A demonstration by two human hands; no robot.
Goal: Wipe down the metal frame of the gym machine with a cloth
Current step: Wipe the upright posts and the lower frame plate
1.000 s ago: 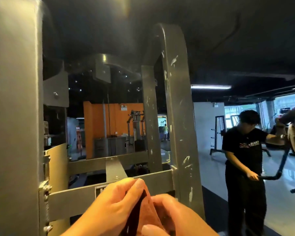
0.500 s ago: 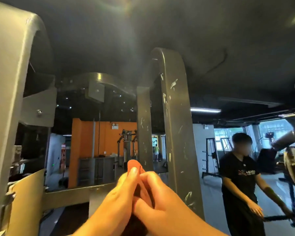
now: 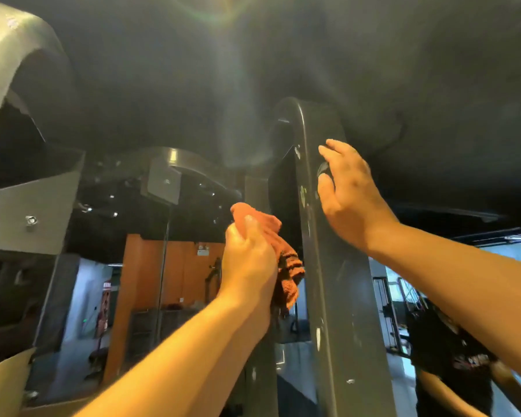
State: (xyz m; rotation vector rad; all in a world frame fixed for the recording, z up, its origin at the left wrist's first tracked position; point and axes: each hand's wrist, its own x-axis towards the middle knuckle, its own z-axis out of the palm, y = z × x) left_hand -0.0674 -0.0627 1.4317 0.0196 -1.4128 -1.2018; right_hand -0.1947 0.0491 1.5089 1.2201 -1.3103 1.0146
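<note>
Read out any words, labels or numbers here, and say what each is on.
No text is legible.
Red poster left of the orange wall: blurred.
White sign on the orange wall: too small.
White print on a bystander's black shirt: blurred.

Orange wall [image 3: 175, 275], dark ceiling [image 3: 193, 70], person in black shirt [image 3: 451, 356]

Setting: indoor commercial gym. Evidence:
- tall grey metal frame [image 3: 328, 266] of a weight machine, paint chipped
- second frame upright [image 3: 9, 64] at left
- further exercise machine [image 3: 212, 276] before an orange wall [image 3: 151, 266]
- dark ceiling [image 3: 193, 70] overhead
</note>
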